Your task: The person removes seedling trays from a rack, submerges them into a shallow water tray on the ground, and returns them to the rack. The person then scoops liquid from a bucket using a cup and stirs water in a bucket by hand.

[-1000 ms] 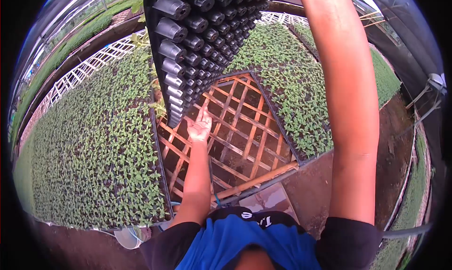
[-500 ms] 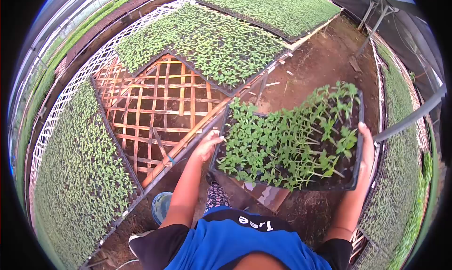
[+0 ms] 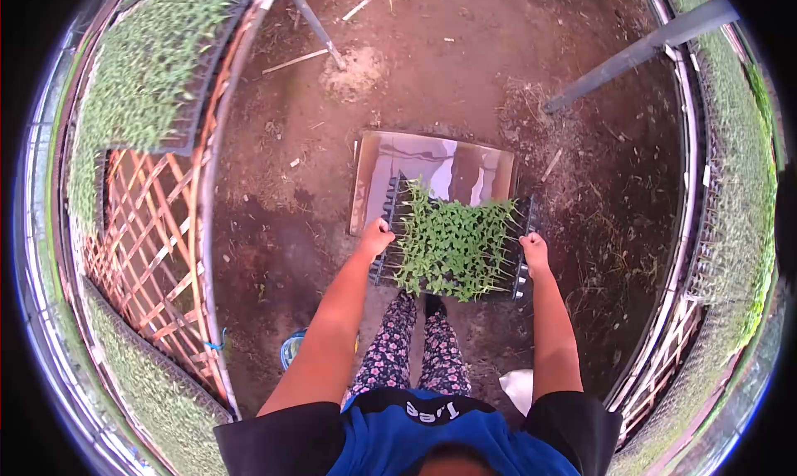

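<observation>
The tray had come down from chest height, over the board; left hand and right hand gripped its ends, not yet released

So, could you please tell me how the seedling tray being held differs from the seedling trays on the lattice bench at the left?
The held seedling tray is gripped at its two short ends by the left hand and right hand, above the bare soil; the bench trays rest on the wooden lattice bench. The held one is alone, whereas the bench trays lie edge to edge. Both carry dense green seedlings.
</observation>
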The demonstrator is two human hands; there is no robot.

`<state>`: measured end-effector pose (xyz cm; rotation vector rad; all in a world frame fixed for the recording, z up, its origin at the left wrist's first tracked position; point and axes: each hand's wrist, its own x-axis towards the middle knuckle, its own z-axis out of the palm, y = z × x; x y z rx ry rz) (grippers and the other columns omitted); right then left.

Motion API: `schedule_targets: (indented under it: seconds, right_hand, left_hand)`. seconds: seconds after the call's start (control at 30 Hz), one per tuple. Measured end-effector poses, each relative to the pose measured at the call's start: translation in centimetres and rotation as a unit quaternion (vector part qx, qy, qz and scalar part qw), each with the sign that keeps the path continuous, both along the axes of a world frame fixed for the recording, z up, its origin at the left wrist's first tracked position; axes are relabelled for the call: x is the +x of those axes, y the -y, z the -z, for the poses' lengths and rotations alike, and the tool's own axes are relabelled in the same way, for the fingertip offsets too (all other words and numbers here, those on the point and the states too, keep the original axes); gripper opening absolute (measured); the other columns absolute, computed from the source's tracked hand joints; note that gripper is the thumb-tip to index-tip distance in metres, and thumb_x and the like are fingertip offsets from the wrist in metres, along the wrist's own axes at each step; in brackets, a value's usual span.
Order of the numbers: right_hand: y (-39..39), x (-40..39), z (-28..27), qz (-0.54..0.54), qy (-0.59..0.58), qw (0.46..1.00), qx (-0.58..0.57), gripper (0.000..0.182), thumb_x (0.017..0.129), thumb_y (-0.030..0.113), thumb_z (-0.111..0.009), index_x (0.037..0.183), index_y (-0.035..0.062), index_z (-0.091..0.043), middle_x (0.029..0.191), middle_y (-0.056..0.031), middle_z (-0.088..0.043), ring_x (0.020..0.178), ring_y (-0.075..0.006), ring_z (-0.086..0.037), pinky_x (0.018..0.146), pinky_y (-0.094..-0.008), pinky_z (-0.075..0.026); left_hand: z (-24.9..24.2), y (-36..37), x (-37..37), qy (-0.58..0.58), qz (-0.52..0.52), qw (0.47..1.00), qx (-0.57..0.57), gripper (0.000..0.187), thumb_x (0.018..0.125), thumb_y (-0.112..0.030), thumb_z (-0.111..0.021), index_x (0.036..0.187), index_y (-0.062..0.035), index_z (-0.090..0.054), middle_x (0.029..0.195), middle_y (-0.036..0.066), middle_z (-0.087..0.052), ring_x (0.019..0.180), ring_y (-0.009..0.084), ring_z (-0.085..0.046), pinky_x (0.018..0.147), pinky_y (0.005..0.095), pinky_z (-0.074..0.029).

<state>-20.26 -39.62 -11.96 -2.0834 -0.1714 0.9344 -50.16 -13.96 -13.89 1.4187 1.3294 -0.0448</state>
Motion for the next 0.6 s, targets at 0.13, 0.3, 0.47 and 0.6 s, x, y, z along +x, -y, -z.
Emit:
schedule_targets:
  seconds: [0.13, 0.3, 0.47, 0.6]
  right_hand:
    - [-1.2, 0.9, 10.5, 0.014, 0.057, 0.997, -0.040, 0.026, 0.073, 0.015, -0.056, 0.056, 0.0063, -0.038, 0.053, 0.0008, -0.034, 0.052, -0.0091, -0.032, 0.049, -0.0279, -0.031]
    - [-2.1, 3.4, 25.6, -0.013, 0.198, 0.979, -0.041, 0.030, 0.072, 0.015, -0.057, 0.056, 0.0013, -0.036, 0.049, -0.0108, -0.038, 0.048, -0.0214, -0.037, 0.051, -0.0345, -0.036]
    - [-4.6, 7.0, 32.8, -0.018, 0.204, 0.968, -0.142, 0.028, 0.076, 0.025, -0.056, 0.064, 0.0025, -0.042, 0.057, -0.0163, -0.049, 0.054, -0.0315, -0.050, 0.056, -0.0381, -0.040]
    - [-5.4, 9.2, 37.4, -0.036, 0.201, 0.958, -0.200, 0.027, 0.077, 0.029, -0.056, 0.070, 0.0042, -0.047, 0.066, -0.0192, -0.055, 0.065, -0.0367, -0.054, 0.061, -0.0401, -0.042]
  left_hand:
    - [10.0, -2.3, 1.1, -0.028, -0.004, 0.999, 0.032, 0.021, 0.059, -0.011, -0.062, 0.066, -0.0049, -0.043, 0.060, 0.008, -0.047, 0.058, 0.0181, -0.046, 0.057, 0.0325, -0.039]
    - [25.4, -7.1, -0.8, -0.024, -0.012, 0.995, 0.096, 0.017, 0.066, -0.001, -0.053, 0.073, -0.0081, -0.040, 0.064, 0.000, -0.043, 0.061, 0.0103, -0.041, 0.056, 0.0255, -0.036]
    - [32.4, -13.0, -0.5, -0.012, -0.055, 0.982, 0.179, 0.015, 0.065, -0.009, -0.056, 0.070, -0.0044, -0.043, 0.060, 0.007, -0.045, 0.057, 0.0145, -0.043, 0.055, 0.0291, -0.039]
    - [34.8, -15.5, 1.0, -0.131, -0.039, 0.966, 0.220, 0.015, 0.066, -0.012, -0.059, 0.075, -0.0051, -0.049, 0.068, 0.010, -0.052, 0.065, 0.0214, -0.052, 0.063, 0.0329, -0.042]
